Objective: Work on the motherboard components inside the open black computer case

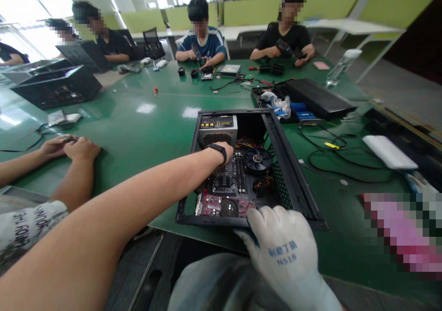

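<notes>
An open black computer case (293, 175) lies on its side at the table's near edge. My left hand (226, 150), bare with a black wristband, reaches down inside it beside the grey power supply (218, 133). Its fingers are hidden behind the hand, so I cannot see what they touch. Under and around it lie the motherboard (224, 182), a black cooling fan (258, 159) and a red circuit card (212, 205). In a white glove, my right hand (281, 242) is closed around the near rail of the case, its thumb below the rim.
On the right are loose black cables (340, 152), a white box-shaped item (390, 152) and a black case panel (316, 96). A water bottle (341, 69) stands behind. A neighbour's hands (78, 147) rest at left. Another black case (57, 87) sits further back; people work across the table.
</notes>
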The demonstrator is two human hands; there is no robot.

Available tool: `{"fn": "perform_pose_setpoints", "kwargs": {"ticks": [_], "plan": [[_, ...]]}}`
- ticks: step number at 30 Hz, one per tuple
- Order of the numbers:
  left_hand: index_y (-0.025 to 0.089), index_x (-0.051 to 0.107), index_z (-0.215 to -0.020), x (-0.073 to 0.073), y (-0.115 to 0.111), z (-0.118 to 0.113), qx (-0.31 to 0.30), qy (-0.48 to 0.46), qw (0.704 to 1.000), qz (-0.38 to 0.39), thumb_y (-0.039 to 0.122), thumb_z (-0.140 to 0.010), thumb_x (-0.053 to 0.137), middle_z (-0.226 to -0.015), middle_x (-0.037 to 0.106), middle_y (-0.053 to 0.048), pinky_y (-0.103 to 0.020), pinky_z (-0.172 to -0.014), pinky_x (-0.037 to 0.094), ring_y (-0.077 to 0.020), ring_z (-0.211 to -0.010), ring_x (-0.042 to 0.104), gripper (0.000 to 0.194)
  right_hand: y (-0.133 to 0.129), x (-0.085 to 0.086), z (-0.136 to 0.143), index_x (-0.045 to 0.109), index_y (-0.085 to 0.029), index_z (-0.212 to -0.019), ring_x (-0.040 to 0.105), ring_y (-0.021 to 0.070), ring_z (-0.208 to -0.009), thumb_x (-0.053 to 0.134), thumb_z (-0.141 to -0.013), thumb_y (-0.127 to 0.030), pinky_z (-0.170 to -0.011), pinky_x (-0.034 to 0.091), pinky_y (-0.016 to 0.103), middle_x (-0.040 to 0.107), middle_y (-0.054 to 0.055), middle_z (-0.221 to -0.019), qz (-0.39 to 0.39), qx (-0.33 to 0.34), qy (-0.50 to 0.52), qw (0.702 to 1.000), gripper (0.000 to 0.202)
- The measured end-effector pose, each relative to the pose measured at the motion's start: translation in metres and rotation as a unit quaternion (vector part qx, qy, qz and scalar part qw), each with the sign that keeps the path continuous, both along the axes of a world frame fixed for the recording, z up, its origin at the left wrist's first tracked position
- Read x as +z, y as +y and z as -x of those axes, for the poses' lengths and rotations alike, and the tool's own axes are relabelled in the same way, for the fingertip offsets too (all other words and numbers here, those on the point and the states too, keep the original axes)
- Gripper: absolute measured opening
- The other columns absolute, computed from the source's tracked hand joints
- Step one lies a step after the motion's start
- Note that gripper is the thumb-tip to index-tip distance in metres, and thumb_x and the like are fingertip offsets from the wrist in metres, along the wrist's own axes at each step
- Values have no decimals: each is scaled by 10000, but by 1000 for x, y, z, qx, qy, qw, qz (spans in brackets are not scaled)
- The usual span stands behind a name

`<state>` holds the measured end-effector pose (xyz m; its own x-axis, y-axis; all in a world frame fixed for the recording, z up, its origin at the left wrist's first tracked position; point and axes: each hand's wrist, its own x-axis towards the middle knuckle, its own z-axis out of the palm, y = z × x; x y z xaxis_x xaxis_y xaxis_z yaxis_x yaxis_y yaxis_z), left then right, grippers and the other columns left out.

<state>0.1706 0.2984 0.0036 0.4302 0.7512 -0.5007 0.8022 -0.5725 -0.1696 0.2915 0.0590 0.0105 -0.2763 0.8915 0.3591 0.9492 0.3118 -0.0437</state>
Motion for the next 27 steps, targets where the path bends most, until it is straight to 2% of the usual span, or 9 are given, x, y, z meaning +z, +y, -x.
{"fn": "perform_pose_setpoints", "kwargs": {"ticks": [11, 27], "plan": [[93, 728, -1120, 4, -1, 0, 5, -4, 1000, 3, 250, -495, 874, -1102, 714, -207, -313, -811, 561, -306, -976, 691, 661, 0, 1, 0, 561, -246, -750, 358, 204, -665, 710, -744, -401, -625, 129, 347, 498, 19, -660, 17, -3, -10, 1000, 214], [83, 725, -1129, 0, 0, -1, -7, -2, 1000, 0, 280, -470, 895, -1108, 713, -213, -321, -842, 558, -316, -984, 690, 709, -1, -1, 0, 576, -241, -761, 359, 204, -662, 686, -766, -408, -628, 145, 348, 499, 24, -666, 10, -3, -11, 1000, 200]]}}
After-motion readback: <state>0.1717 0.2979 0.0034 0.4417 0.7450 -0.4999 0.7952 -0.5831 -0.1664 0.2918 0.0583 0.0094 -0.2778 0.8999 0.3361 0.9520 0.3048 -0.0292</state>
